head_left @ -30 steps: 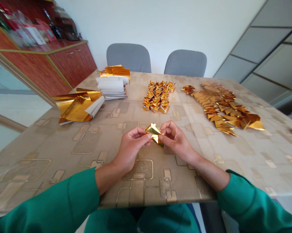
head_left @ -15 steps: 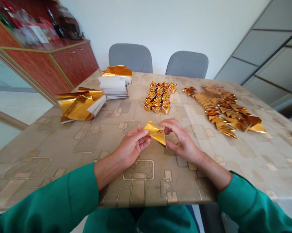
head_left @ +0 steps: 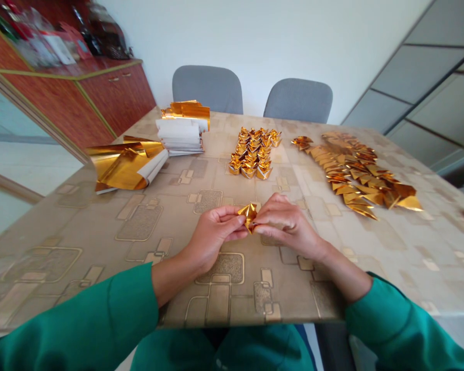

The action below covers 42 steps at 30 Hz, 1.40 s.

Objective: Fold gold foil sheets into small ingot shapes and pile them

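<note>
Between my hands, above the near middle of the table, is a small piece of folded gold foil paper (head_left: 248,215). My left hand (head_left: 218,230) pinches its left side, the thumb lying on the front. On the other side, the fingers and thumb of my right hand (head_left: 288,221) close on the right edge. The piece looks bunched and partly opened; its underside is hidden by my fingers. Beyond it stand rows of finished-looking gold paper ingots (head_left: 252,154), packed close together.
At the right lies a spread of flat folded gold paper pieces (head_left: 355,172). Loose gold sheets (head_left: 125,167) and a white-backed paper stack (head_left: 180,135) sit at the left. Two grey chairs (head_left: 207,88) stand behind the patterned tablecloth (head_left: 139,226), and a wooden cabinet (head_left: 116,95) is at far left.
My right hand has closed in from beside the paper and now grips its right edge. The paper has turned and gone from a long pointed shape to a compact, bunched one.
</note>
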Tool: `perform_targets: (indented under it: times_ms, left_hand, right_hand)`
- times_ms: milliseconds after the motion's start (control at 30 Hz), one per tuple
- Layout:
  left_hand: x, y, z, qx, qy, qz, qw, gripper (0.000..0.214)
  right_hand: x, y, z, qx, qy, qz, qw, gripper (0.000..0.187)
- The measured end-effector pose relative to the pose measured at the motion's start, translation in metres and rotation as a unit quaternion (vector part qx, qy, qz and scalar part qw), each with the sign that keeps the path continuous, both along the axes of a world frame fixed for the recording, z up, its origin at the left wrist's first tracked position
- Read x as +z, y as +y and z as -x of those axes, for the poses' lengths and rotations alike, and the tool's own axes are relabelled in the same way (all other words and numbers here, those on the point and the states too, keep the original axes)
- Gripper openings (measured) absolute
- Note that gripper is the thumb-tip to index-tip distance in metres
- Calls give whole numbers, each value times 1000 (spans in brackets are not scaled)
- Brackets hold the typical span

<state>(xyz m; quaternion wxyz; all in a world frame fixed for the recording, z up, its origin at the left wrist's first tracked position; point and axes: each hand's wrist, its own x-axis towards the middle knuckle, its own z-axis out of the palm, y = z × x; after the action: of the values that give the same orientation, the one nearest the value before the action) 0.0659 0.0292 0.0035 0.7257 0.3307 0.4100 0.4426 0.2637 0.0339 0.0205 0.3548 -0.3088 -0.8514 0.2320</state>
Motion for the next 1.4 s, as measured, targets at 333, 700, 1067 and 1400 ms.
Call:
perform_targets:
  times_ms: [333, 700, 1067, 1400]
  left_hand:
    - [6, -6, -3, 44, 67, -124, 989, 26]
    - [0, -5, -3, 21, 84, -129, 988, 22]
    - [-3, -3, -4, 32, -36, -4, 999, 28]
    - [-2, -3, -5, 14, -45, 22, 999, 24]
  right_hand:
    - [-17, -5, 18, -144, 130, 119, 974, 16]
    - [-13, -14, 25, -163, 89, 85, 979, 15]
    - [-5, -12, 19, -124, 94, 112, 981, 9]
    - [-16, -7, 14, -124, 143, 191, 963, 21]
